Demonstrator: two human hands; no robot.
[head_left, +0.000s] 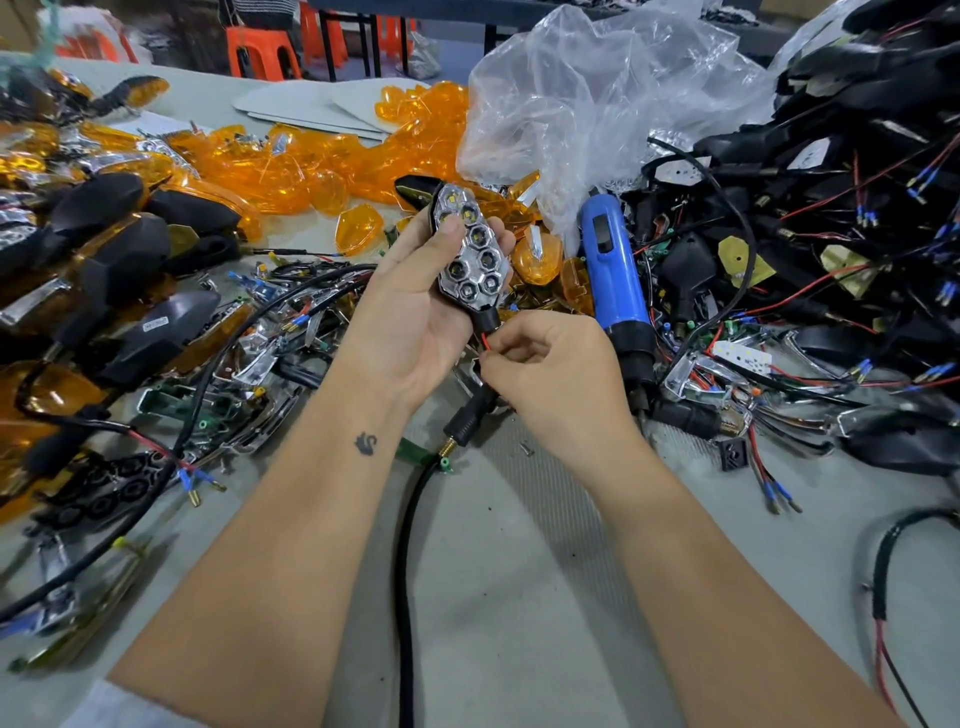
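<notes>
My left hand (410, 322) holds a turn-signal lamp unit (470, 249) upright above the table, thumb pressed on its chrome honeycomb reflector with several LED cells. The lamp has no orange lens on it. Below its black neck, my right hand (550, 374) pinches the thin red wire (485, 344) that comes out of the lamp. Under my right hand hangs a black rubber stem with a brass threaded end (460, 428), and a black sleeved cable (408, 545) runs from it toward me.
A blue electric screwdriver (615, 280) lies just right of my hands. Orange lenses (311, 166) pile up behind, assembled black-and-orange lamps (104, 244) at left, black housings with wires (831, 234) at right, a clear plastic bag (597, 93) at the back. The grey table (519, 597) stretches toward me.
</notes>
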